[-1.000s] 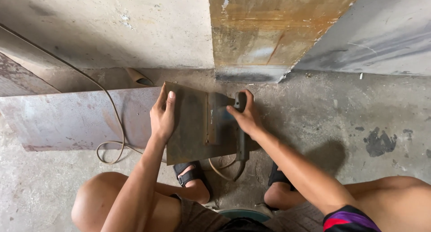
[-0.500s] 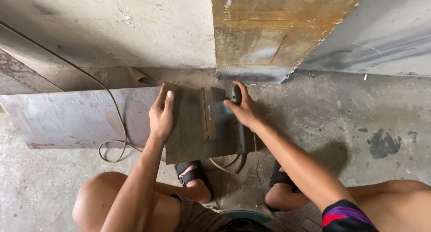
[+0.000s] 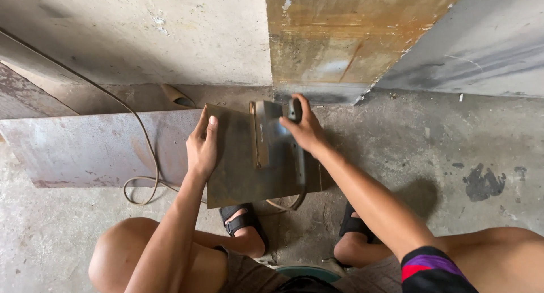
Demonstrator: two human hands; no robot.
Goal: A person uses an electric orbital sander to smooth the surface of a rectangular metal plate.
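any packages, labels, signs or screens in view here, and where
None in view: only a bare dark metal plate on the concrete floor, held flat by the left hand, and a grinder-like power tool under the right hand, with no label that shows.

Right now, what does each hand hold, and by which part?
Right hand grips a power tool by its body; left hand presses flat on the metal plate, gripping nothing.
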